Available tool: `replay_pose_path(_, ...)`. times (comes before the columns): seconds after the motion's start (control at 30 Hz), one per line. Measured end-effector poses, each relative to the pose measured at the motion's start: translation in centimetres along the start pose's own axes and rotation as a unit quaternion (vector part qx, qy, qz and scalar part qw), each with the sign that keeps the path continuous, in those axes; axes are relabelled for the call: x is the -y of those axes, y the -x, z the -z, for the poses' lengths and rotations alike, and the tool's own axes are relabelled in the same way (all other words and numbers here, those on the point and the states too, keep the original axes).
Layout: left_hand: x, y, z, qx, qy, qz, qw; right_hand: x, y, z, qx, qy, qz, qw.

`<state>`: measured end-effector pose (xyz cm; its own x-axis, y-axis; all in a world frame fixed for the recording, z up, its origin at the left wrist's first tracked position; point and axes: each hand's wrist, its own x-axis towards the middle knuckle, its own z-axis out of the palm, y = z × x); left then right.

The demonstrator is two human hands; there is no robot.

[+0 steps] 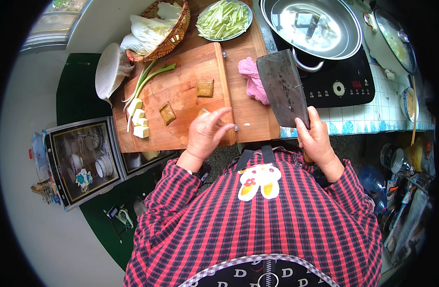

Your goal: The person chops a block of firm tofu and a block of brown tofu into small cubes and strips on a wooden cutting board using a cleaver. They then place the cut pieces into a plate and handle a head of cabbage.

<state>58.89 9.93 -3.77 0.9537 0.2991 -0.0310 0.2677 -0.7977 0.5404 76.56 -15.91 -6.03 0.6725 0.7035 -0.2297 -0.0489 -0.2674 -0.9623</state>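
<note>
My right hand (315, 141) grips the handle of a cleaver (284, 86), its broad dark blade raised near a crumpled pink cloth (254, 79). Over the lower right of the wooden cutting board (183, 132), my left hand (207, 134) has its thumb and fingers apart, with nothing seen between them. One brown square piece (202, 112) lies partly hidden behind that hand; two more, a larger one (204, 88) and a tilted one (167, 113), lie on the board. Green onions (142, 80) and several pale cut chunks (140, 131) are at the board's left.
A woven basket (180, 36) with cabbage leaves stands at the back left, beside a plate of green strips (225, 19). At the right a steel pan (312, 28) sits on an induction cooker (343, 97). Farther right are a lidded pot (393, 39) and a bowl (409, 104) with chopsticks.
</note>
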Motion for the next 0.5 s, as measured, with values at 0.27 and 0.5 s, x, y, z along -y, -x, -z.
replay_pose_path(0.27, -0.7, 3.5, -1.0, -0.029, -0.088, 0.022, 0.995, -0.3, 0.1, 0.7, -0.014, 0.010, 0.022, 1.000)
replay_pose_path(0.5, -2.6, 4.5, -3.6, 0.089, 0.231, 0.019, 0.969, -0.3, 0.0, 0.9, -0.007, -0.014, 0.014, 1.000)
